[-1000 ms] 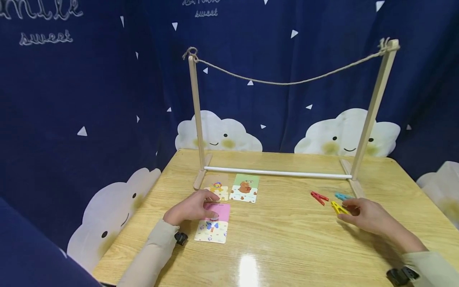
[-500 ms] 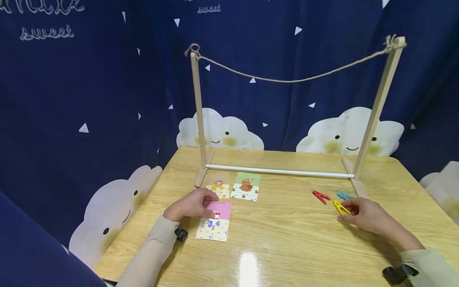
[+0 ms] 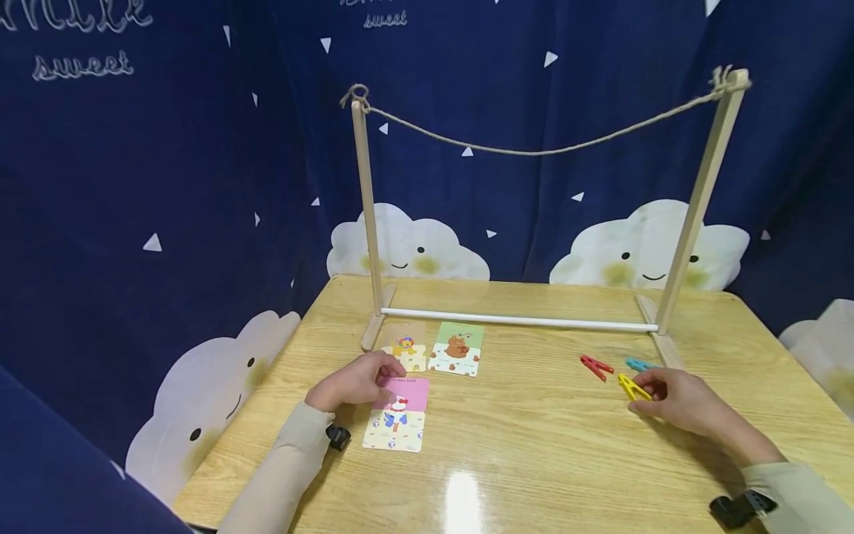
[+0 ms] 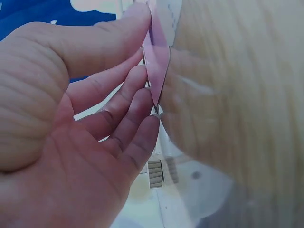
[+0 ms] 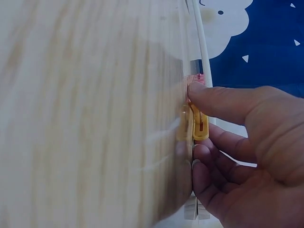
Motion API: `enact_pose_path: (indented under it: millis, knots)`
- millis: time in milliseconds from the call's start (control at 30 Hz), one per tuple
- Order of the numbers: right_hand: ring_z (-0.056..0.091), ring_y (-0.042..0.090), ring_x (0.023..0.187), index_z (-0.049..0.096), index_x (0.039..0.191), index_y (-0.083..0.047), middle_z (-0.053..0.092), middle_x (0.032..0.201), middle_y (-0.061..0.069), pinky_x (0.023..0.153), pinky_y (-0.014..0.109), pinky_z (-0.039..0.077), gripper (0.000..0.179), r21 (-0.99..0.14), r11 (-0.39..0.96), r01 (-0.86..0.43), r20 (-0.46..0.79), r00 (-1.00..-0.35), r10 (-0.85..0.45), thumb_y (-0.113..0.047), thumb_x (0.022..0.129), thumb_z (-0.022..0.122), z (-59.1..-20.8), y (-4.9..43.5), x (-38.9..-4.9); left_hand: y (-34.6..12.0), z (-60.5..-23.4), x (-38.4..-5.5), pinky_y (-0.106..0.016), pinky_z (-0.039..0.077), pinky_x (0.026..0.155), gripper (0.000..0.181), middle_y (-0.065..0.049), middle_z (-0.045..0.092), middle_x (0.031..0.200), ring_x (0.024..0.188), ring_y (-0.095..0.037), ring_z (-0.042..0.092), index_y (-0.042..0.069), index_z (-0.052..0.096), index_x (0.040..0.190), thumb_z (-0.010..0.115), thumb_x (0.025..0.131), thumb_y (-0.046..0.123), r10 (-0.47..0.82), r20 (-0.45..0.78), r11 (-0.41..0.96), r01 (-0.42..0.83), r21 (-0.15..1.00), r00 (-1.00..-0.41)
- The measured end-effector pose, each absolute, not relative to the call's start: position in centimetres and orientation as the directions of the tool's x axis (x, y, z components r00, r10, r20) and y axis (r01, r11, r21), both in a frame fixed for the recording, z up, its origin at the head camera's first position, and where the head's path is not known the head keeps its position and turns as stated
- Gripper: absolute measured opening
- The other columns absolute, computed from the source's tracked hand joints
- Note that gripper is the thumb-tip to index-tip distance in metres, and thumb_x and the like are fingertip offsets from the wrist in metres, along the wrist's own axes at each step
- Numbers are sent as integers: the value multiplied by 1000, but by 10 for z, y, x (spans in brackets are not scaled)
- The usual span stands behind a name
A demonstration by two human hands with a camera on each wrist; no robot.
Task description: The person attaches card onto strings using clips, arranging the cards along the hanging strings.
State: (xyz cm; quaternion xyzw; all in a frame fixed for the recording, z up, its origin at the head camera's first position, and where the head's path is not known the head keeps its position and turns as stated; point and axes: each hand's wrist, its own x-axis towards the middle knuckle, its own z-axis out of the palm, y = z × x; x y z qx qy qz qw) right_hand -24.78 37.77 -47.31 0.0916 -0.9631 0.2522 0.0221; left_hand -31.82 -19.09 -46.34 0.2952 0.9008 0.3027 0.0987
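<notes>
My left hand (image 3: 353, 382) pinches the left side of a pink and cream picture card (image 3: 394, 432) at its upper part. In the left wrist view, the thumb is on the pink side of the card (image 4: 156, 64), which looks bent and partly raised; the other fingers are curled at its edge. My right hand (image 3: 687, 402) holds one leg of a yellow clothespin (image 3: 625, 382) between thumb and fingers, low over the table. A red clothespin (image 3: 590, 363) lies to its left. Just behind it is a blue clothespin (image 3: 639, 364), partly hidden by the hand.
A lion card (image 3: 404, 357) and a bear card (image 3: 455, 357) lie behind the pink card. A wooden frame stands at the back, with two posts (image 3: 703, 193), a white rod (image 3: 520, 320) and a sagging rope (image 3: 534, 153). A dark blue curtain (image 3: 200, 133) surrounds the wooden table (image 3: 520, 445).
The view shifts slightly. My left thumb has shifted a little up and left on the pink card, showing more of its figure. The right hand stays on the yellow clothespin.
</notes>
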Motion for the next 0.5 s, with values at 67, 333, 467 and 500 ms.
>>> enact_pose_path:
  millis: [67,333,467,500]
  knots:
    - [48,9,73,71,106,-8,58,84,-2,61,25,39,40,-480,858,-184,86,-983,-163,-34,81,89,-472,377,-248,-191,-463,-319,-29,48,78,38,-7,64,98,89,-22,57,3,70,116,80,81,-9,588,-5,642,463,610,-809]
    - [50,10,74,73,105,-8,60,86,-2,62,25,39,37,-471,869,-150,60,-989,-138,-34,83,87,-468,377,-249,-190,-461,-321,-30,47,76,37,-6,64,95,89,-23,56,6,72,113,78,80,-10,573,-40,658,430,618,-819]
    - [53,12,77,74,107,-7,63,88,-2,64,26,42,39,-466,874,-137,45,-990,-132,-36,83,87,-464,378,-251,-191,-460,-321,-31,47,77,35,-3,64,94,88,-22,56,8,73,110,79,80,-10,565,-38,668,430,607,-824]
    - [54,13,79,74,108,-6,64,88,-2,64,27,43,40,-465,875,-135,41,-991,-131,-36,84,86,-463,379,-251,-191,-460,-322,-31,47,77,35,-3,64,93,88,-21,56,9,73,109,80,80,-9,564,-37,668,429,608,-825]
